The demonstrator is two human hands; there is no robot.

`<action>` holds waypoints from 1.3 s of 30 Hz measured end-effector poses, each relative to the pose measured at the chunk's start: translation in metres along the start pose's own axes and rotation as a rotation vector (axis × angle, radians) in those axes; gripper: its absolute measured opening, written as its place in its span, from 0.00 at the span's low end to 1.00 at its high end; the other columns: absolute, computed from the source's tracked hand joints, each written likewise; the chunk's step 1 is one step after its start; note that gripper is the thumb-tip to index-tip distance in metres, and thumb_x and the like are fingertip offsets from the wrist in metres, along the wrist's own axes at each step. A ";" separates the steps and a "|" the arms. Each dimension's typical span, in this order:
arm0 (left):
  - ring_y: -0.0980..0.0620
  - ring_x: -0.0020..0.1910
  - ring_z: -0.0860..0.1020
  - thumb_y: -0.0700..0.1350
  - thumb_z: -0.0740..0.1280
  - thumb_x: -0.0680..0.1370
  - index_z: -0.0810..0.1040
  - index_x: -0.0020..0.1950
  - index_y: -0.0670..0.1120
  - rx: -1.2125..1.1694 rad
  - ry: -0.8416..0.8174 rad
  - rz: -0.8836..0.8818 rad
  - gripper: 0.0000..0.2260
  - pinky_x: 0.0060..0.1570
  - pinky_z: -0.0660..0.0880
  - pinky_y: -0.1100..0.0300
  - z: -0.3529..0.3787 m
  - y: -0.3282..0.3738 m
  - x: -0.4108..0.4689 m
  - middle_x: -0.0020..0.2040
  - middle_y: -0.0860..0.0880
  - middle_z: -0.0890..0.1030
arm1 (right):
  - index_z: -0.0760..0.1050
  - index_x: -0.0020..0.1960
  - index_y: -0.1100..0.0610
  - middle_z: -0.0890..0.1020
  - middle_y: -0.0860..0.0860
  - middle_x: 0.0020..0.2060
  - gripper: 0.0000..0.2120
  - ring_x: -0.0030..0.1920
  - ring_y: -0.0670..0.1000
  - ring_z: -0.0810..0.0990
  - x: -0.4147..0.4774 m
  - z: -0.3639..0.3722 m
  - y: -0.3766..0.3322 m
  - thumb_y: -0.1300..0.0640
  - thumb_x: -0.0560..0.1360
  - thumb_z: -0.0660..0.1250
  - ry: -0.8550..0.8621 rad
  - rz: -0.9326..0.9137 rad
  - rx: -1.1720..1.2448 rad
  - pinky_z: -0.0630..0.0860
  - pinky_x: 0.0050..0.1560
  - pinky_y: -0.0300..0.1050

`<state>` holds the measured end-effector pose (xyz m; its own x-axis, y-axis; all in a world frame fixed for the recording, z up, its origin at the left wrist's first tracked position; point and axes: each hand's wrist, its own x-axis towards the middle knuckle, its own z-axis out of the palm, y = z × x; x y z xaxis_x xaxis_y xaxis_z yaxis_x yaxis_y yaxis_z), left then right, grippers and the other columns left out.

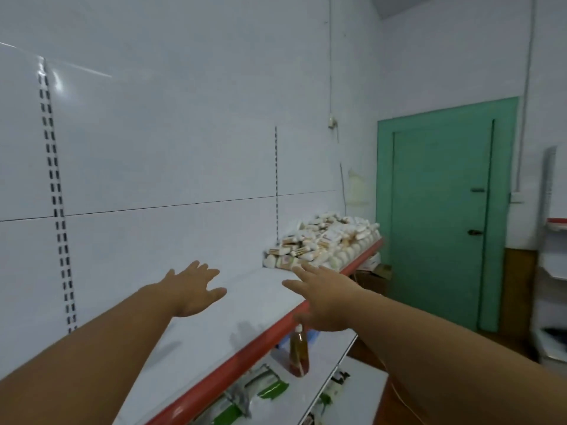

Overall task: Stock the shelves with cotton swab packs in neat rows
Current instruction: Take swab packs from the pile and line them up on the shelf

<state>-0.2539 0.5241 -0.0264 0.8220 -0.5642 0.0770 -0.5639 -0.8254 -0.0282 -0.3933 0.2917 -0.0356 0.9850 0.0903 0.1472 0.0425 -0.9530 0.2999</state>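
Two spread, empty grips: left hand (191, 291) and right hand (325, 302) are reaching along the shelf (211, 329) toward cotton swab packs (325, 243) heaped at its far end; gathering them into rows likely follows.

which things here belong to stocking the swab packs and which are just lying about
Part of the job: cotton swab packs, heaped at the far end; red-edged shelf; left hand and right hand, both open.

Just lying about: bottle and green packets on the lower shelf; cardboard box; door.
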 end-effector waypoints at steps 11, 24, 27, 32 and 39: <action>0.51 0.78 0.40 0.61 0.47 0.82 0.50 0.79 0.54 0.019 0.066 0.168 0.27 0.74 0.43 0.44 0.020 0.084 0.220 0.80 0.49 0.47 | 0.42 0.78 0.47 0.47 0.51 0.78 0.35 0.77 0.52 0.45 0.065 0.053 0.183 0.38 0.79 0.55 -0.011 0.207 -0.011 0.50 0.75 0.54; 0.51 0.78 0.42 0.62 0.51 0.81 0.51 0.79 0.55 -0.030 0.064 0.354 0.28 0.74 0.43 0.45 0.031 0.245 0.447 0.80 0.50 0.48 | 0.50 0.77 0.47 0.51 0.49 0.78 0.32 0.77 0.50 0.49 0.131 0.141 0.400 0.39 0.78 0.56 0.044 0.304 0.044 0.53 0.74 0.51; 0.51 0.78 0.43 0.61 0.52 0.82 0.51 0.79 0.53 -0.001 0.046 0.317 0.28 0.75 0.44 0.45 0.034 0.268 0.478 0.80 0.50 0.49 | 0.51 0.77 0.48 0.51 0.49 0.78 0.31 0.77 0.50 0.48 0.145 0.161 0.451 0.41 0.79 0.56 0.059 0.284 0.059 0.50 0.74 0.49; 0.49 0.78 0.51 0.62 0.53 0.81 0.52 0.79 0.53 -0.004 0.017 0.189 0.29 0.75 0.53 0.50 0.021 0.283 0.529 0.79 0.49 0.54 | 0.53 0.76 0.45 0.54 0.48 0.77 0.30 0.76 0.49 0.50 0.175 0.182 0.533 0.39 0.78 0.58 0.031 0.201 0.033 0.53 0.74 0.52; 0.51 0.78 0.50 0.61 0.54 0.81 0.54 0.78 0.54 -0.008 -0.017 0.123 0.27 0.74 0.52 0.52 0.026 0.306 0.605 0.79 0.51 0.56 | 0.60 0.74 0.46 0.65 0.46 0.73 0.27 0.72 0.50 0.63 0.238 0.159 0.636 0.40 0.78 0.59 0.102 0.192 0.039 0.62 0.69 0.50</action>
<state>0.0724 -0.0703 -0.0144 0.7477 -0.6617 0.0562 -0.6613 -0.7496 -0.0287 -0.1053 -0.3386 0.0400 0.9537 -0.0676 0.2930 -0.1361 -0.9659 0.2203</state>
